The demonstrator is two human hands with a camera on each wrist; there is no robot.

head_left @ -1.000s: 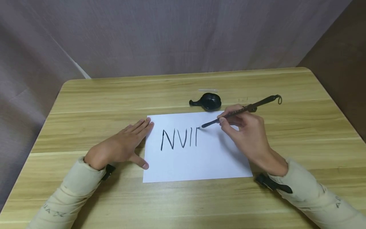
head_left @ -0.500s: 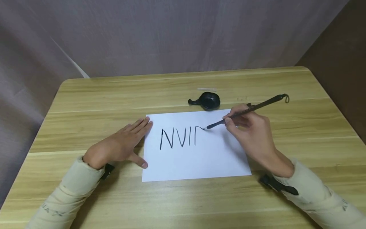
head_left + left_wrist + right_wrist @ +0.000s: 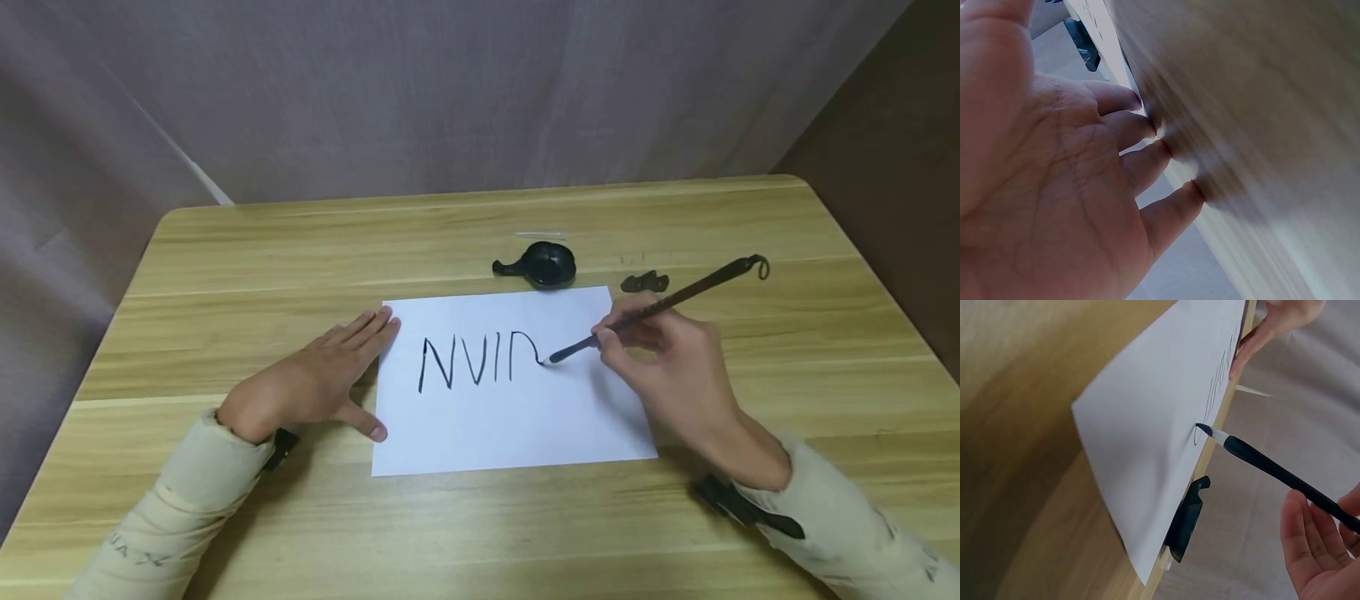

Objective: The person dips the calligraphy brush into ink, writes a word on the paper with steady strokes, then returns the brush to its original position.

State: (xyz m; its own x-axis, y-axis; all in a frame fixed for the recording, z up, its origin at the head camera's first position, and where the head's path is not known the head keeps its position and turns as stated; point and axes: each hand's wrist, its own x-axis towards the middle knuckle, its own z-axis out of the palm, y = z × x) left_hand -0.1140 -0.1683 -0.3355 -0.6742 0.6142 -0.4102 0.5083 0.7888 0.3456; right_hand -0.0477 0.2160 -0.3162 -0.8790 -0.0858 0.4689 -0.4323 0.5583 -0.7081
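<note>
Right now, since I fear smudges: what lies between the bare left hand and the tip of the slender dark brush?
The head view shows thin black strokes on rectangular white paper between the left hand and the brush tip.

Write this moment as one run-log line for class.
left hand: touches left edge of paper | right hand: grips brush | brush: tip at end of curved stroke | black dish: by paper's far edge

Just beyond the right fingers (image 3: 628, 308) we see a small dark brush rest (image 3: 642, 282); farther out, to their left, a black handled dish (image 3: 552, 267) and a thin clear rod (image 3: 540, 235). Around the left fingers (image 3: 371, 329) we have a wood-grained tabletop (image 3: 247, 283); well past them, a greyish-purple curtain (image 3: 420, 100).
</note>
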